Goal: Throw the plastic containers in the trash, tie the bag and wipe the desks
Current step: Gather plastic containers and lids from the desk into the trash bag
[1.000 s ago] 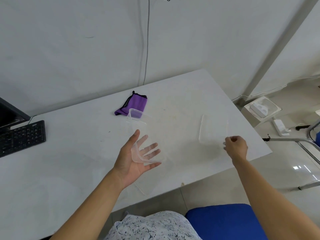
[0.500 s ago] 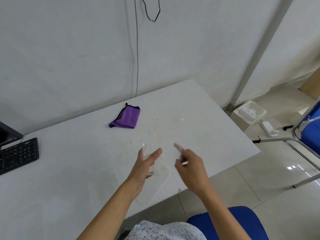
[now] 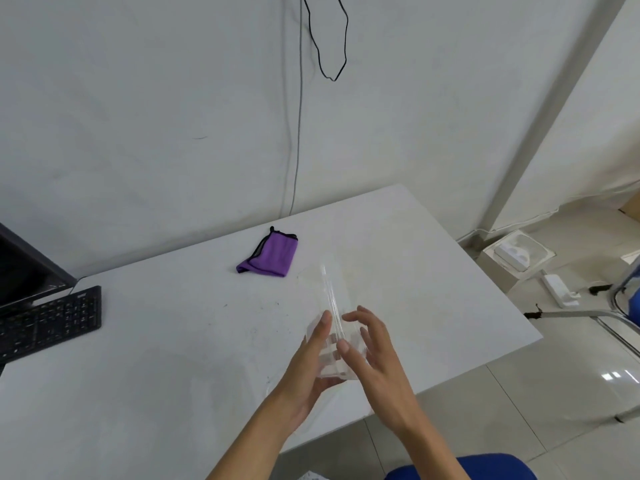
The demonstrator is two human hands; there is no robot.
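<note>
Above the near edge of the desk (image 3: 173, 358), the clear plastic containers (image 3: 330, 317) stand on end between my two hands, lifted off the surface and nested or pressed together, though the plastic is too transparent for me to count them. My left hand (image 3: 308, 375) cups them from the left and underneath, thumb up along the side and fingers showing through the plastic. My right hand (image 3: 375, 368) lies against the other side with loosely bent fingers, and I cannot tell whether it truly grips or only steadies. As I judge it, the task is barely begun: the containers are gathered but not thrown away, and no trash bin or bag is in view. The purple cloth (image 3: 268, 256) lies folded farther back on the desk, well apart from my hands, and faint smudges mark the top, so the wiping looks not yet done. A black keyboard (image 3: 48, 320) sits at the left, and a blue chair seat (image 3: 460, 467) shows below me.
</note>
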